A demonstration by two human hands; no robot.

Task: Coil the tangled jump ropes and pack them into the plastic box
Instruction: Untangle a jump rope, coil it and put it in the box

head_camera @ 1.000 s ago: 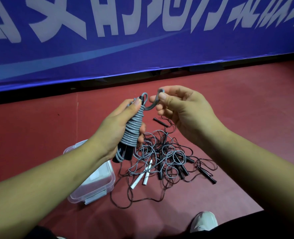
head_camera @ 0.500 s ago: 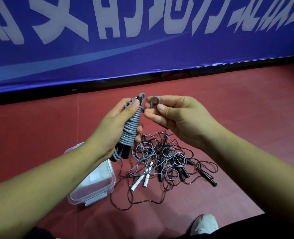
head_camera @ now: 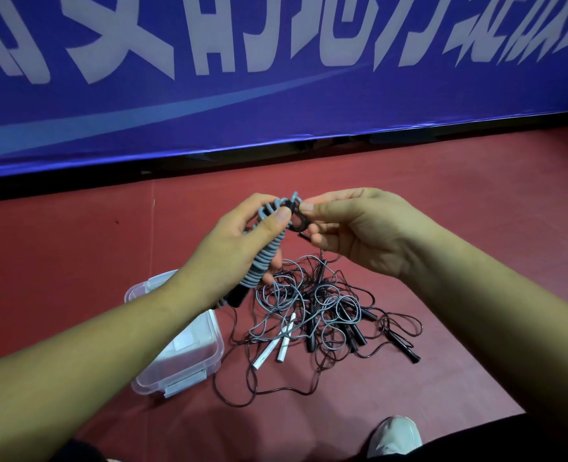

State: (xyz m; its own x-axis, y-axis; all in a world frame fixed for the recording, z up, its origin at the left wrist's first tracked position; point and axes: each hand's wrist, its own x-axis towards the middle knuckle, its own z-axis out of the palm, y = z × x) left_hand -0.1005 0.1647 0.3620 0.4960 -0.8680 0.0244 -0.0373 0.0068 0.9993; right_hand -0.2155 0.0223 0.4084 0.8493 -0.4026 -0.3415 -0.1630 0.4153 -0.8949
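Left hand [head_camera: 239,241] clamps my coiled grey rope [head_camera: 265,260]. Right hand [head_camera: 359,228] has pinched its tail [head_camera: 295,197] in close; boxing likely comes next

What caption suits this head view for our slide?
Left hand grips a coiled grey rope, right hand pinches its top, above tangled ropes beside a plastic box.

Grey coiled rope [head_camera: 265,258] (red floor [head_camera: 442,201])
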